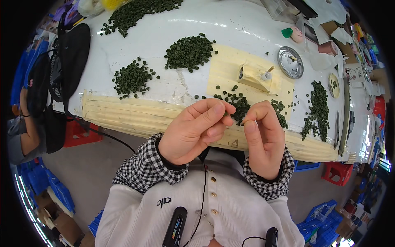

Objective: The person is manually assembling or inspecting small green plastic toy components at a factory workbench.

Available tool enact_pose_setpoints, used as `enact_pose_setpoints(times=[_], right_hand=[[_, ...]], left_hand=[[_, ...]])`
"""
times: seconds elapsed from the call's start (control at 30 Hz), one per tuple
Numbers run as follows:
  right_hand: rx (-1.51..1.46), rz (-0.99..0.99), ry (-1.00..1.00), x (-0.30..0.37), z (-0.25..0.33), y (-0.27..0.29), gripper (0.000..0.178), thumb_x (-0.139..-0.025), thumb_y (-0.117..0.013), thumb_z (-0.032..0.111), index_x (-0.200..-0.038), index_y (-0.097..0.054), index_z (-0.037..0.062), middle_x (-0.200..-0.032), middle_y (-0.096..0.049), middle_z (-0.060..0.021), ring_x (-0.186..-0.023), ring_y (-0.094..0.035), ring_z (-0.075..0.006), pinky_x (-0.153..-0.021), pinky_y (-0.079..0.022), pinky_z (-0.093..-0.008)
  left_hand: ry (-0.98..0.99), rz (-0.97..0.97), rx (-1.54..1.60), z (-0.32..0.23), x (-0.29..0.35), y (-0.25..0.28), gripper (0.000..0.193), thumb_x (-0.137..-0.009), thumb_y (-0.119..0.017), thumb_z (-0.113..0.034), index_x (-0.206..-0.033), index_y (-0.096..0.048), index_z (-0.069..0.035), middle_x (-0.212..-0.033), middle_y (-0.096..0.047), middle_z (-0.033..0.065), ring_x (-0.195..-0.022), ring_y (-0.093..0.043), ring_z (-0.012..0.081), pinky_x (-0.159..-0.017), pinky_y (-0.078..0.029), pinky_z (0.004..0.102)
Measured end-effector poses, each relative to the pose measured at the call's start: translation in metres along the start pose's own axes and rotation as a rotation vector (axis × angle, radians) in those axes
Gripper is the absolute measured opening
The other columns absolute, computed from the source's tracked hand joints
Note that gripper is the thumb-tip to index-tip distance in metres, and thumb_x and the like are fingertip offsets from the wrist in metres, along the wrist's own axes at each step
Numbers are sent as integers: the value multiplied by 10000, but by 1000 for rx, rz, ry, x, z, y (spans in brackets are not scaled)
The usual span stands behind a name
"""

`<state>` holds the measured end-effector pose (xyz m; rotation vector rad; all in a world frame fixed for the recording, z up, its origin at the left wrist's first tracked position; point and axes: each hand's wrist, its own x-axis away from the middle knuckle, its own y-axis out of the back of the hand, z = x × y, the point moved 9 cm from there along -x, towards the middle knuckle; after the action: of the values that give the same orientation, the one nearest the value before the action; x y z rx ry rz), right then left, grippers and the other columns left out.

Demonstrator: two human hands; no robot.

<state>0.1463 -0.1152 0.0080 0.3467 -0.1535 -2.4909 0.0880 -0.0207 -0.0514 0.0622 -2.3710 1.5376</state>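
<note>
Both my hands are raised in front of my chest, just over the near edge of the table. Thumb and index finger of my left hand pinch a small dark green piece, mostly covered by the fingertips. My right hand is closed in a pinch close by, fingertips facing the left hand's; what it holds is hidden. Right behind my fingers lies a loose heap of small round dark green pieces. A taped block with an upright peg stands beyond it on a yellowish sheet.
Larger piles of green pieces lie left, farther back and right. A round metal lid sits behind the block; tweezers lie at right. A black bag hangs at left, near another person's arm.
</note>
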Motion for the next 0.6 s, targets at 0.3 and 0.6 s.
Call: enact_pose_setpoints(times=[0.3,0.6], right_hand=[[-53,-11,-27,0,-4,-3,61,-870,-552,65,-865,-531,7,-809,-486,-58,-706,-438,-144,-665,-383,-243],[22,-15,49,-1,0,-3,54,-850,-575,51,-865,-542,11,-814,-503,-67,-709,-454,-155,-648,-391,-249]], left_hand=[[-22,-54,-183,-3,2,-2,182,-955,-492,-159,-1042,-571,-21,-873,-614,31,-547,-320,22,-500,-294,166],[-28,-97,-304,-4,3,3,192,-946,-517,-185,-958,-592,-9,-776,-611,51,-528,-327,25,-492,-292,177]])
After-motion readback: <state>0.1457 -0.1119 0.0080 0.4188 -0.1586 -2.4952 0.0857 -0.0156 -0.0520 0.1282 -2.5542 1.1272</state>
